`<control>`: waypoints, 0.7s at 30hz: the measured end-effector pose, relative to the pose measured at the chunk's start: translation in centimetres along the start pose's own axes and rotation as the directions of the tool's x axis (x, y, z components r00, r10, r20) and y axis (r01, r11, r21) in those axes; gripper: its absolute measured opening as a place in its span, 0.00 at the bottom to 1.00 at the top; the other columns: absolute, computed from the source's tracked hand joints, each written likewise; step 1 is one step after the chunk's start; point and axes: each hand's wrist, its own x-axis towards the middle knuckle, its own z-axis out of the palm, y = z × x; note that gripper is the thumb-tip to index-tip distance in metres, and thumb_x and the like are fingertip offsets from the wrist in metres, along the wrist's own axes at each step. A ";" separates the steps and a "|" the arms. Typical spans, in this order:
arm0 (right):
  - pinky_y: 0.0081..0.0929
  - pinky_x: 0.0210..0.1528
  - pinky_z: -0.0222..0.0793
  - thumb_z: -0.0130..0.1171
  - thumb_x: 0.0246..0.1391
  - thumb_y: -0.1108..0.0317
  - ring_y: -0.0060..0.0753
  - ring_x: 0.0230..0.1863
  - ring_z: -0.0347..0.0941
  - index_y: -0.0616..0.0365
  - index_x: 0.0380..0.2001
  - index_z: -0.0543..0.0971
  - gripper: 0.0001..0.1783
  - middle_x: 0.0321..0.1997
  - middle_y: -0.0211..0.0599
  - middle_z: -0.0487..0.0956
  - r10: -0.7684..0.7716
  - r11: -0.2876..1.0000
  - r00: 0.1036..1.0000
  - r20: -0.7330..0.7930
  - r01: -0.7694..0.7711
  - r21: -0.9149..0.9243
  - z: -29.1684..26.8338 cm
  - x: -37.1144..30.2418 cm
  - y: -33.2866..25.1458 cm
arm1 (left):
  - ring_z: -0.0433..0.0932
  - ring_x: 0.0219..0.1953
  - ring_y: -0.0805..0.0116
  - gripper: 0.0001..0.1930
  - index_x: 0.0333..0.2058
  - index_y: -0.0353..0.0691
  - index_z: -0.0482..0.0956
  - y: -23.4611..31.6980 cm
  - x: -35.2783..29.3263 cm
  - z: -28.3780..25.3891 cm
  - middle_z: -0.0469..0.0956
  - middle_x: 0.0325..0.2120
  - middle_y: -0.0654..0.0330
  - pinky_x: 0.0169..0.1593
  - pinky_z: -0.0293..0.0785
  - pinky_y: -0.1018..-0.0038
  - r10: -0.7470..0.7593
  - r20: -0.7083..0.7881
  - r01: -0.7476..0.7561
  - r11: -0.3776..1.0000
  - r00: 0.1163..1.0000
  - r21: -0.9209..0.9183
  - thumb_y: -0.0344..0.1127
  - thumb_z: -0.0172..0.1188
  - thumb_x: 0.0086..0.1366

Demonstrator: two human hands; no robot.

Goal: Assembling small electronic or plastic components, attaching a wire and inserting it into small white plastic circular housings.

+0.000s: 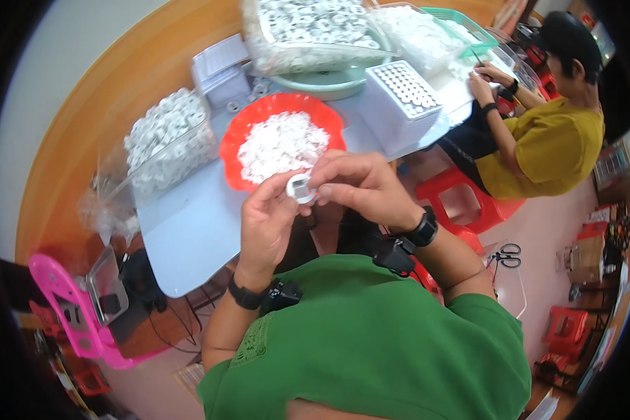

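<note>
Between my hands, just in front of the red bowl, is a small round white plastic piece (300,188) with a grey, shiny middle. My left hand (267,217) grips its left side between thumb and fingers. At its right edge, the thumb and forefinger of my right hand (357,183) are pinched together; whether they hold a second small part is hidden. Right behind my hands stands the wavy-edged red bowl (231,164), heaped with small white pieces (287,143).
On the pale blue table (182,245) are a bag of white rings (171,133), a larger filled bag (308,52) in a green basin (329,87) and a white box of round pieces (402,98). A co-worker in yellow (553,150) sits at right, near a red stool (462,199).
</note>
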 end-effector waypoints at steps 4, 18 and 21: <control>0.19 0.40 0.68 0.56 0.51 0.81 0.21 0.38 0.71 0.66 0.34 0.79 0.06 0.35 0.32 0.74 0.003 1.000 1.000 0.007 -0.003 0.010 -0.6 -0.2 0.3 | 0.75 0.38 0.71 0.17 0.52 0.30 0.70 -0.7 0.1 -0.6 0.77 0.42 0.55 0.41 0.72 0.75 -0.035 0.015 0.036 0.997 0.999 -0.074 0.27 0.54 0.65; 0.28 0.30 0.68 0.58 0.46 0.78 0.38 0.28 0.73 0.64 0.28 0.77 0.03 0.25 0.42 0.75 -0.488 0.541 0.793 -0.366 -0.054 -0.839 -8.7 -2.0 -2.2 | 0.78 0.39 0.66 0.18 0.51 0.30 0.71 -1.7 1.3 -2.0 0.78 0.41 0.53 0.40 0.75 0.75 -0.200 0.027 0.202 0.968 0.979 -0.149 0.25 0.56 0.62; 0.29 0.29 0.68 0.59 0.45 0.77 0.41 0.26 0.74 0.63 0.26 0.77 0.02 0.24 0.42 0.75 -0.565 0.388 0.693 -0.448 -0.256 -0.885 -12.4 -2.3 -2.8 | 0.78 0.39 0.66 0.18 0.51 0.30 0.72 -1.6 1.7 -1.5 0.77 0.42 0.51 0.39 0.75 0.76 -0.206 0.036 0.209 0.968 0.978 -0.137 0.25 0.56 0.61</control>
